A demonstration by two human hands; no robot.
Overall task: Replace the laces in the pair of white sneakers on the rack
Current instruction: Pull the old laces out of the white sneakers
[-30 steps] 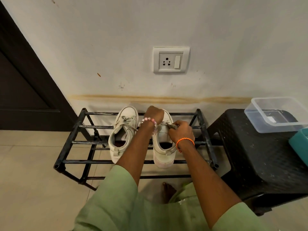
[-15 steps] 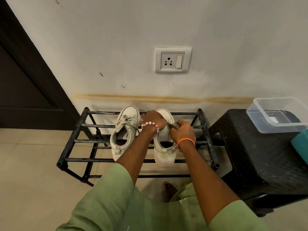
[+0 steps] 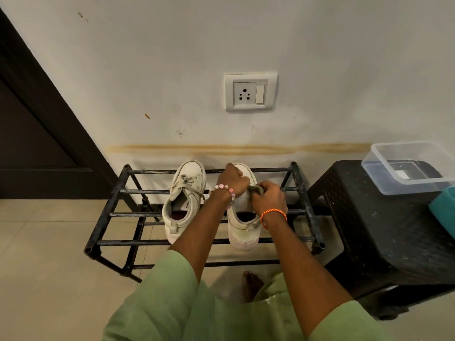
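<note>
Two white sneakers stand side by side, toes to the wall, on a black metal rack [image 3: 115, 215]. The left sneaker [image 3: 183, 200] has its lace tied in a bow. Over the laced front of the right sneaker [image 3: 243, 227] both my hands work. My left hand [image 3: 231, 179], with a bead bracelet, has its fingers curled down on the shoe's upper; what they hold is hidden. My right hand [image 3: 269, 199], with an orange thread on the wrist, pinches a greyish lace [image 3: 256, 188] at the shoe's right side.
A black plastic stool [image 3: 384, 232] stands right of the rack, carrying a clear plastic box [image 3: 406, 166] and a teal container [image 3: 444, 210] at the frame's edge. A dark door [image 3: 37, 134] is at the left. A wall socket [image 3: 250, 92] sits above. My bare foot [image 3: 251, 285] is below the rack.
Both hands stay on the right sneaker. My left hand has dropped lower onto the shoe's front and closer to my right hand, which keeps pinching the lace.
</note>
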